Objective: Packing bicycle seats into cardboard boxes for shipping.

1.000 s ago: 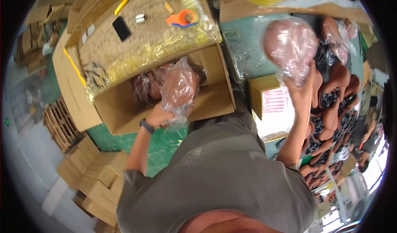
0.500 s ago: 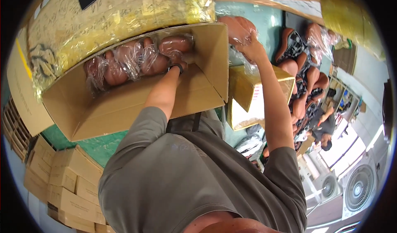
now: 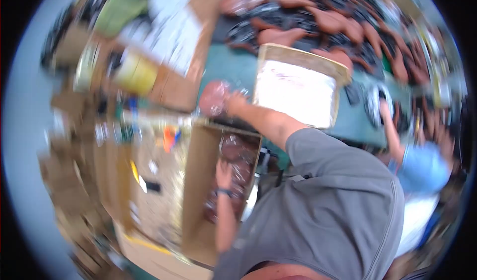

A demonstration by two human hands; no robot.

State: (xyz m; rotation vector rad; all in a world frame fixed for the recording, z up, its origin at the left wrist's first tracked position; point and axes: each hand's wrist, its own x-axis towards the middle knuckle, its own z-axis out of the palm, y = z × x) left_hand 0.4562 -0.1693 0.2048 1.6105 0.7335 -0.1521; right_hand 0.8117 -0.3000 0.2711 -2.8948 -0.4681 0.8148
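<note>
Wrapped brown piece (image 3: pixel 213 98) just left of my right hand (image 3: pixel 235 104), held by its near edge; long axis lost to blur. Carton (image 3: pixel 198 193) on the near side of that grip. Left hand (image 3: pixel 224 174) farther off, inside, against bagged pieces (image 3: pixel 232 147); its closure I can't tell.

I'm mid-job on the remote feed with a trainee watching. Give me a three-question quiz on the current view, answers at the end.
1. Which of the person's own hands is inside the open cardboard box?
2. What colour is the co-worker's sleeve? A) yellow B) blue C) red
3. True or false: the right hand is on a reddish-brown piece in clear wrap.

Key:
1. The left hand.
2. B
3. True
</note>
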